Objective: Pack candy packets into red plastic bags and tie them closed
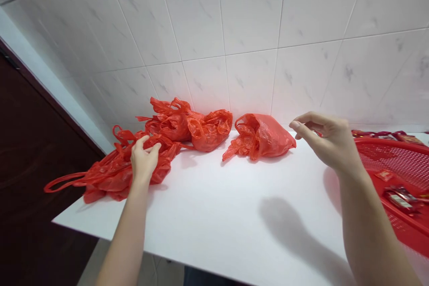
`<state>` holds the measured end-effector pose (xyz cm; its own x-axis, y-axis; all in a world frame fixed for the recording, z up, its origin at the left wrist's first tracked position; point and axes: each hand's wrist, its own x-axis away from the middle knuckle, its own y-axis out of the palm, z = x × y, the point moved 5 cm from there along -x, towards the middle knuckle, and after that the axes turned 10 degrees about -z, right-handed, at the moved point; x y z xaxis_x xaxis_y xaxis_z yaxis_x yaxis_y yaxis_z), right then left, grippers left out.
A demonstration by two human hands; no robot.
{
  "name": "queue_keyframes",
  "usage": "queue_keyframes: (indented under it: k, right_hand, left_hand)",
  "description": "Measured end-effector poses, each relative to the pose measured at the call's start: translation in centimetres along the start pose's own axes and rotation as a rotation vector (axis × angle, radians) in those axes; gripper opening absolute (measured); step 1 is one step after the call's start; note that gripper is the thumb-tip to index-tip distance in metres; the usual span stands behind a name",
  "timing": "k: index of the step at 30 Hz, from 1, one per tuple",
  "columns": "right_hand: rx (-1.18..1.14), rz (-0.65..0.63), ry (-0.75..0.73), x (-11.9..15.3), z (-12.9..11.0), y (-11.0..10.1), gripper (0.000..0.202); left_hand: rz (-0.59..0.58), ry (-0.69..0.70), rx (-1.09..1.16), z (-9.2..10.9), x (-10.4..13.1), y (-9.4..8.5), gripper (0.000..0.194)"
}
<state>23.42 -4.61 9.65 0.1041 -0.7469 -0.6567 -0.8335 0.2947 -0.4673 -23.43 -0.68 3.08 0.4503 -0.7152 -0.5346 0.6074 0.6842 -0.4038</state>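
Observation:
Several red plastic bags lie along the back and left of a white table point(214, 205). My left hand point(145, 157) is over the left pile of red bags point(117, 170), its thumb and fingers apart, and no bag is visibly gripped. Behind it, more red bags point(172, 123) and a rounded red bag point(211, 129) rest near the wall. A separate red bag point(273, 138) lies on its side at the back middle. To the right of that bag, my right hand point(318, 136) hovers above the table, thumb and fingertips slightly apart with nothing between them.
At the right edge stands a red mesh basket point(395, 154) with a few small wrapped packets point(402, 199) inside. More packets point(385, 135) lie behind it. A tiled wall point(251, 18) runs along the back. A dark door point(33, 143) is at the left.

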Motion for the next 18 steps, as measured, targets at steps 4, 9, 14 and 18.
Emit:
queue_keyframes:
  k: [4, 9, 14, 18]
  right_hand:
    - [0.019, -0.06, 0.018, -0.1, 0.1, 0.5, 0.022]
    - [0.041, -0.13, 0.012, -0.1, 0.0, 1.0, 0.023]
    - [0.083, -0.172, -0.026, -0.1, -0.3, 1.5, 0.019]
    - [0.094, -0.208, -0.05, 0.0, -0.3, 1.8, 0.017]
  left_hand:
    - [0.154, 0.31, 0.028, 3.2, 2.0, 2.4, 0.033]
    - [-0.553, 0.539, -0.08, 6.9, 5.9, 13.4, 0.02]
    - [-0.854, 0.419, -0.177, 7.1, 8.9, 22.3, 0.044]
    - [-0.832, 0.3, -0.192, 6.6, 8.6, 25.0, 0.043]
